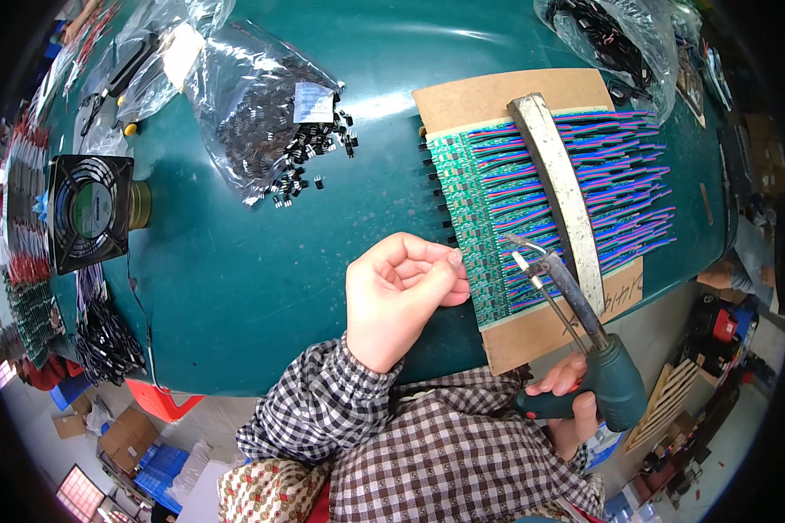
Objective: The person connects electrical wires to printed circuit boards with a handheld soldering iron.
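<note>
My left hand (397, 296) is closed in a pinch at the left edge of a row of green circuit boards (475, 227); whatever lies between the fingertips is hidden. Small black parts stick out along that edge above the hand. My right hand (567, 379) grips a dark green soldering gun (617, 388), its tip over the lower boards. Blue, red and black wires (628, 183) run rightward from the boards. Across them lies a worn metal bar (560, 187), and under everything a brown cardboard sheet (515, 87).
A clear bag (253, 113) spills small black components (318, 183) onto the green table (235, 288). At the left stands a black fan (87, 209), beside bundled wires (105, 336). Another bag (610, 44) with black leads lies at the far right.
</note>
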`<state>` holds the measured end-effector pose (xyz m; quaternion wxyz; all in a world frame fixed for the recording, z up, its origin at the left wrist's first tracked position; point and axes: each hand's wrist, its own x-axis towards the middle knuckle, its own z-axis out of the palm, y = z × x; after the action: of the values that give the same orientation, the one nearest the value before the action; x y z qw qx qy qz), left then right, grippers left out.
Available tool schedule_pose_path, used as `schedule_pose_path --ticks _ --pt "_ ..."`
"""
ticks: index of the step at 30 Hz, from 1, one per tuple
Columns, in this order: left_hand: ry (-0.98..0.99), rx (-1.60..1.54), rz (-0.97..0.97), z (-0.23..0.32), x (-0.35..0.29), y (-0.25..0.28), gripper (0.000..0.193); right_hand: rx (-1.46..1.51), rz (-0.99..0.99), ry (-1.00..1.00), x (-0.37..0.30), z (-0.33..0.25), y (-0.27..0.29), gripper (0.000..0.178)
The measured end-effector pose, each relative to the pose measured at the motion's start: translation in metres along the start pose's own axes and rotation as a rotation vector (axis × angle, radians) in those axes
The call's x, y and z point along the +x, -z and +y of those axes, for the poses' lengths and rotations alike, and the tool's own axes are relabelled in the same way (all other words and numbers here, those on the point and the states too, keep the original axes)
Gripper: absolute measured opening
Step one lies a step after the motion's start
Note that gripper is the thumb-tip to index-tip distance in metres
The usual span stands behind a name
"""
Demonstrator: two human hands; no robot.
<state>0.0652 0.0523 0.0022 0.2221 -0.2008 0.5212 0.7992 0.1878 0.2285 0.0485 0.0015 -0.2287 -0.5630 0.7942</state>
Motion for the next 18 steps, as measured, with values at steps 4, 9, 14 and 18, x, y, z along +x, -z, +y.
schedule_pose_path --ticks 4,9,14,18 --pt "0.008 0.028 0.012 0.000 0.000 0.000 0.011 -0.014 -0.125 0.025 0.006 0.002 0.008 0.043" --pt "0.020 0.036 -0.002 0.002 -0.002 0.000 0.012 0.055 -0.040 0.076 0.008 0.007 0.008 0.045" --pt "-0.054 0.100 -0.002 0.009 -0.010 0.006 0.014 0.077 -0.020 0.113 0.012 0.004 0.006 0.045" --pt "-0.658 0.945 0.441 0.039 -0.003 0.045 0.015 0.090 -0.013 0.165 0.018 0.005 0.006 0.044"
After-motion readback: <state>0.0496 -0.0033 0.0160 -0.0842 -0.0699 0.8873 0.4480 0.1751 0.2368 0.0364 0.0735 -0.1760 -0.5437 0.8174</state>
